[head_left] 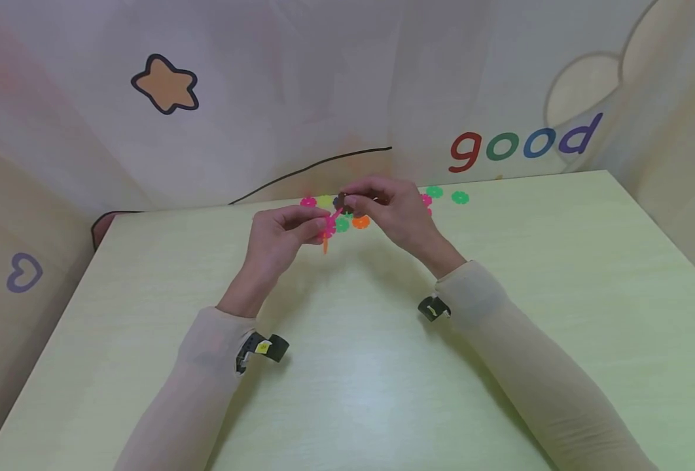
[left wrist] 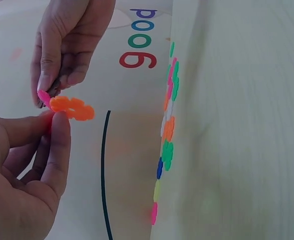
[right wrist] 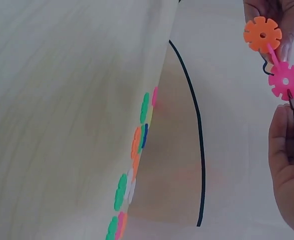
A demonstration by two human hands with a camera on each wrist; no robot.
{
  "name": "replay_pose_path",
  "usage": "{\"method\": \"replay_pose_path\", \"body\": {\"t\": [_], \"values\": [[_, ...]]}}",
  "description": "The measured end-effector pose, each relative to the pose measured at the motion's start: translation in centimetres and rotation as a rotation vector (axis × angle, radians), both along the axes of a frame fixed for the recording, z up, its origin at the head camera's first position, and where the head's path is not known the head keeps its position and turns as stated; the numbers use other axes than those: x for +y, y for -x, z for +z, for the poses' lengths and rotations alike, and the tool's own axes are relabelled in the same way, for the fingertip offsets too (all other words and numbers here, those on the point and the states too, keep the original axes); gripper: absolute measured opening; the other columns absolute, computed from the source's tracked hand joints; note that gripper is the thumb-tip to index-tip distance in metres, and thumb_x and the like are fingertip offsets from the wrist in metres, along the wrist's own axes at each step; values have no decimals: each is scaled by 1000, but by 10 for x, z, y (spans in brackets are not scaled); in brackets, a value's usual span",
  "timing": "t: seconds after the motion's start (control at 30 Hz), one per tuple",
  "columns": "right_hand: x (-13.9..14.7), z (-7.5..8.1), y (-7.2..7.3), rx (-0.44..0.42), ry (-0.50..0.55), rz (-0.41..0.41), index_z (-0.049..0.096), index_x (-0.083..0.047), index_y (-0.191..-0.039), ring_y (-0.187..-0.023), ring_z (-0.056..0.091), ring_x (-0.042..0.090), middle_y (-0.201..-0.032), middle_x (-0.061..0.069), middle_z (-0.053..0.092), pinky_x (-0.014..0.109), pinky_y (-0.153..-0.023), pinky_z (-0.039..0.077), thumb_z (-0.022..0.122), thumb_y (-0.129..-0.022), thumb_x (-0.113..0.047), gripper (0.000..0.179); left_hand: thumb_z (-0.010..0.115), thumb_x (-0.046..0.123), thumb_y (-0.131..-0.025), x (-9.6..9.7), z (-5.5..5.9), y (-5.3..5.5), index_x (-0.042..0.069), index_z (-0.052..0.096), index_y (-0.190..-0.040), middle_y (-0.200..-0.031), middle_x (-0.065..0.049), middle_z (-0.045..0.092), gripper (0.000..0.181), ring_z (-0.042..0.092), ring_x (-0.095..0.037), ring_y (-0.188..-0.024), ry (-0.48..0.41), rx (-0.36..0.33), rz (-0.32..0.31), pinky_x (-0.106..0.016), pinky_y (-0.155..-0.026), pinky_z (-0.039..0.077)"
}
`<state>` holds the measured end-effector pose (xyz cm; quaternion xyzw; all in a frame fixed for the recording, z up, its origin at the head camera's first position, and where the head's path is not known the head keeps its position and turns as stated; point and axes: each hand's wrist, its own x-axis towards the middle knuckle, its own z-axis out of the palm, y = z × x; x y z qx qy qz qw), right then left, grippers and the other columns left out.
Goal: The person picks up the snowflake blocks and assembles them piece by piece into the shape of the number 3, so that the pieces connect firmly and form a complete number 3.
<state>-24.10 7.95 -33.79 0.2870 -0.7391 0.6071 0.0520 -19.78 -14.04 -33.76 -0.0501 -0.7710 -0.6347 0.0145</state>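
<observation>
Gripping joined pink-and-orange notched plastic discs (right wrist: 274, 57) with left hand (head_left: 277, 235); pinching dark-brown plastic disc (head_left: 343, 204) with right hand (head_left: 396, 210); best pressed together squarely, lightly.

Room over near tabletop (head_left: 353, 386); flower discs (head_left: 361, 222) block mid far edge (head_left: 530, 180)

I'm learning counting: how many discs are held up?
4: orange disc and pink disc at the left hand, dark disc in the right hand, second pink disc between; some may be hidden.
</observation>
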Motion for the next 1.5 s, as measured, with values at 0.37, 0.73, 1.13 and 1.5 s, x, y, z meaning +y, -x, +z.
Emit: {"method": "replay_pose_path", "body": {"t": [0.37,0.73,1.13,1.5], "values": [[5,2,3,-72,-46,6,68,5,-132,-96,74,30,-120,16,73,33,-89,62,69,-102,0,31,76,10,-100,-1,-6,2,-1,76,-120,-111,-15,74,22,75,-27,-94,-88,-26,-57,-39,-93,62],[0,4,3,-114,-35,81,75,2,-117,-96,73,36,-109,12,76,38,-88,63,72,-100,0,17,76,14,-100,-2,-5,2,0,76,-118,-111,-12,74,22,74,-26,-96,-57,-21,-64,-33,-89,62],[4,5,5,-147,-87,85,74,2,-118,-96,75,30,-105,12,76,40,-91,62,75,-100,-7,20,74,18,-102,-4,-7,3,-3,73,-121,-111,-14,76,28,77,-22,-93,-96,-25,-45,-36,-92,62],[20,-4,51,-147,-344,-29,75,0,-117,-101,70,31,-110,13,74,43,-94,60,72,-102,-7,17,72,17,-104,-6,-7,5,-2,71,-122,-112,-14,76,27,77,-22,-95,-107,-47,-34,-37,-92,62]]}}
